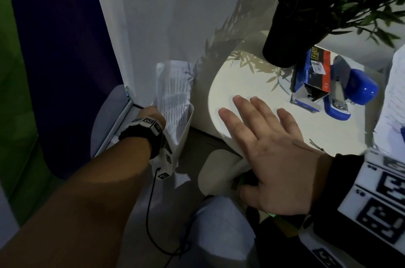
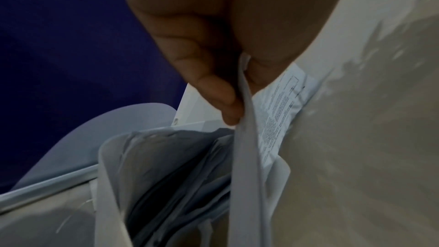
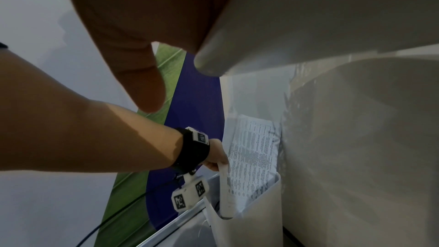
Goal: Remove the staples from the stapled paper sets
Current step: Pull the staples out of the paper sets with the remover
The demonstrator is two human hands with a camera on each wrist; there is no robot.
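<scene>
My left hand [image 1: 153,114] reaches down beside the wall and grips a curled printed paper set [image 1: 173,97] that stands in a white bin [image 1: 184,136] on the floor. The left wrist view shows my fingers [image 2: 213,89] pinching the paper's edge [image 2: 247,138], with more papers [image 2: 171,176] inside the bin. In the right wrist view the same paper set [image 3: 254,157] rises out of the bin [image 3: 251,228]. My right hand [image 1: 263,136] lies flat, fingers spread, on the edge of the round white table [image 1: 252,75]. No staple is visible.
On the table stand a blue stapler [image 1: 350,92], a box of staples [image 1: 313,73] and a black plant pot [image 1: 289,33]. White paper [image 1: 394,97] lies at the right edge. A dark blue and green banner [image 1: 54,59] stands at left.
</scene>
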